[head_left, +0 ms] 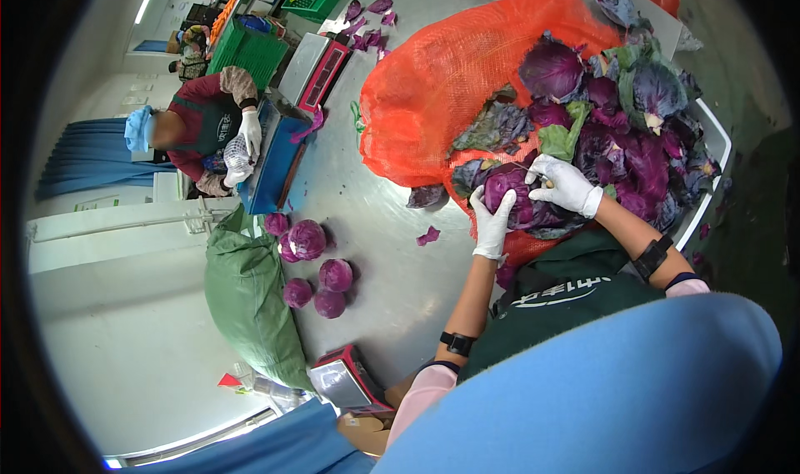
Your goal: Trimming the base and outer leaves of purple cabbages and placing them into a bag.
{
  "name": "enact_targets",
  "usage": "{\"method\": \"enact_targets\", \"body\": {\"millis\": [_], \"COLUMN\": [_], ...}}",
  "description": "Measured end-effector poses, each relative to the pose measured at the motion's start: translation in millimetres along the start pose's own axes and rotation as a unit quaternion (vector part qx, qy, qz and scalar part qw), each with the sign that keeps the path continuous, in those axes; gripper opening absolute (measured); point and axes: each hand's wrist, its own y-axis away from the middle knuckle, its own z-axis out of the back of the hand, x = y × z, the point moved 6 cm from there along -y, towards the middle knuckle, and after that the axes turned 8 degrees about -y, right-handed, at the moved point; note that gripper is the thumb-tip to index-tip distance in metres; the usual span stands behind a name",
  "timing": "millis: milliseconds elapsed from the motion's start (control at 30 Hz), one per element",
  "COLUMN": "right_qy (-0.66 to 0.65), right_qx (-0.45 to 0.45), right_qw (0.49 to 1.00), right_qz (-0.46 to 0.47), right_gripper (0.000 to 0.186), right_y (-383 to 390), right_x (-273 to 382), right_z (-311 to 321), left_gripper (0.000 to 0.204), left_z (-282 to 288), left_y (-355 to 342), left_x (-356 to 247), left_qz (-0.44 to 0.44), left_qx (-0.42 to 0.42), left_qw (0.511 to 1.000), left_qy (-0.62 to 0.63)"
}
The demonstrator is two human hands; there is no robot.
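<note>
A red cabbage (510, 192) is held over the edge of the orange mesh bag by my white-gloved left hand (492, 224), its thumb and fingers wrapped around the near left side. On the right of the same cabbage, my gloved right hand (567, 187) has its fingers curled together at the top. A thin, dark line sticks out from those fingertips across the cabbage; its kind is too small to tell. Just beyond my hands lie a green-purple outer leaf (557, 141) and a whole red cabbage (552, 70).
The orange mesh bag (433, 91) spreads over the metal table (392, 257). Loose leaves (642, 162) heap at right. Several trimmed cabbages (336, 275) sit at left, near a green sack (250, 291) and a red scale (350, 381). Across the table, a person (204, 128) handles a wrapped item.
</note>
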Motion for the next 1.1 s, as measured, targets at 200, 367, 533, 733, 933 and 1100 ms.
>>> {"method": "enact_targets", "body": {"millis": [200, 367, 533, 733, 933, 1100], "right_qy": [-0.006, 0.016, -0.063, 0.110, 0.130, 0.226], "right_qx": [0.036, 0.070, 0.030, -0.177, 0.006, 0.058], "right_qw": [0.999, 0.997, 0.997, 0.978, 0.991, 0.970], "right_qz": [-0.026, 0.042, -0.043, -0.024, -0.029, -0.068], "right_gripper": [0.028, 0.019, 0.016, 0.029, 0.031, 0.021], "right_y": [-8.0, 1.4, 43.5, 36.6, 8.4, 3.6], "right_x": [7.1, 10.7, -32.1, 0.7, 14.7, 6.5], "right_z": [-2.3, -0.2, 65.7, 94.8, 21.8, 19.2], "left_gripper": [0.082, 0.084, 0.074, 0.082, 0.111, 0.110], "left_z": [5.6, 13.5, 20.2, 5.7, -17.2, -16.9], "left_y": [-5.7, -10.0, 1.8, 12.1, 20.5, 23.9], "left_x": [6.3, 19.4, 18.8, -2.0, -4.8, -9.4], "left_qz": [-0.004, 0.018, 0.160, 0.005, -0.158, -0.200], "left_qx": [0.011, 0.010, 0.011, 0.033, 0.050, 0.070], "left_qw": [1.000, 0.999, 0.978, 0.999, 0.972, 0.947], "left_qy": [0.016, 0.027, 0.130, 0.025, -0.169, -0.242]}}
